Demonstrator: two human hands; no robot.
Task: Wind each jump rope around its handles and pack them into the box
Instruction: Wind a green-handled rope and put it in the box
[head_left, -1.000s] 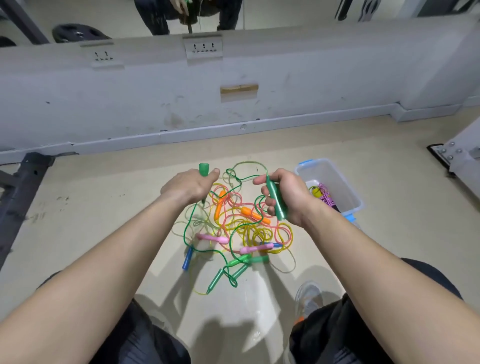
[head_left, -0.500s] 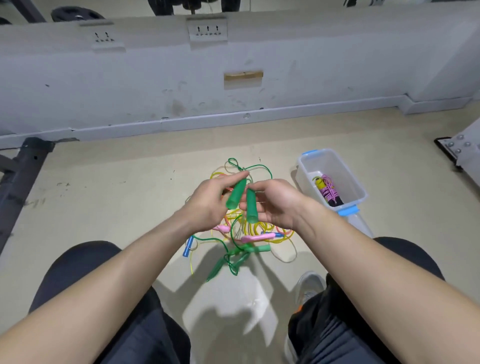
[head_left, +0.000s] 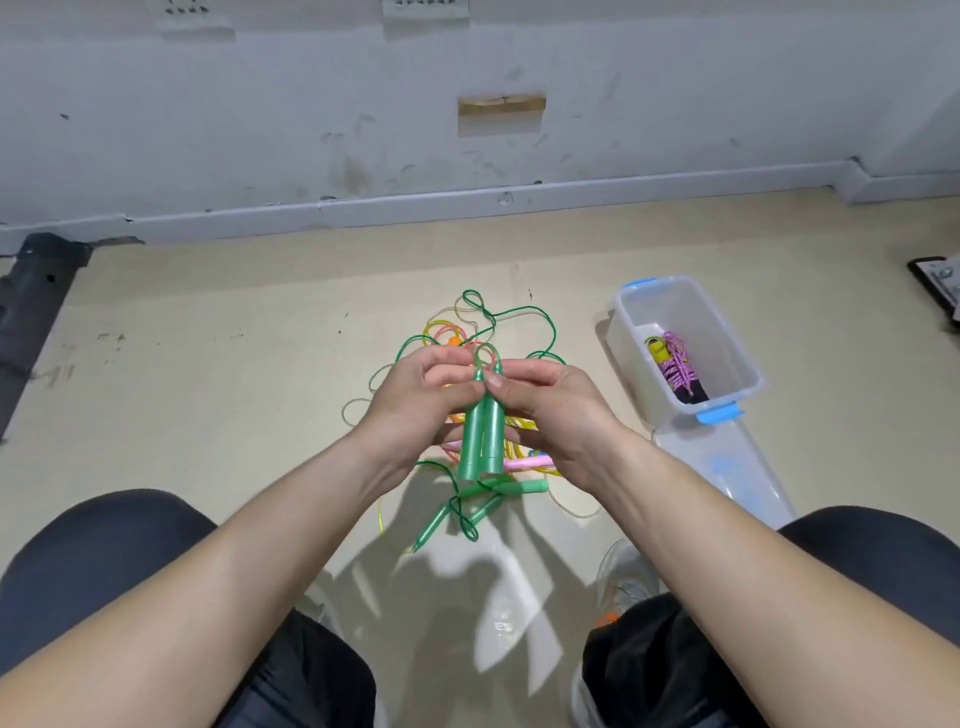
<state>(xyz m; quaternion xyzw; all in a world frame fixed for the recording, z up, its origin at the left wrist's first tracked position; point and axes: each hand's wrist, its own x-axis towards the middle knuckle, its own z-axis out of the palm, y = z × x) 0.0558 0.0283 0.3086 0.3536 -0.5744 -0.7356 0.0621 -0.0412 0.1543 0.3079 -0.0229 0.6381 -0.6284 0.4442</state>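
Two green jump rope handles (head_left: 482, 439) stand side by side, upright, between my hands. My left hand (head_left: 415, 405) grips the left handle and my right hand (head_left: 556, 410) grips the right one, thumbs meeting near their tops. Their green cord (head_left: 519, 314) loops away over the floor behind. Under my hands lies a tangle of yellow, pink and green ropes (head_left: 483, 499), partly hidden. The clear plastic box (head_left: 727, 338) with blue clips stands to the right and holds a wound pink rope with a yellow handle (head_left: 672, 364).
The box's clear lid (head_left: 727, 467) lies on the floor just in front of the box. A grey wall base (head_left: 467, 202) runs across the back. A dark metal frame (head_left: 31, 301) sits at the far left. My knees fill the lower corners.
My hands have come together from apart, bringing the two green handles side by side and parallel. The view has tilted down and closer.
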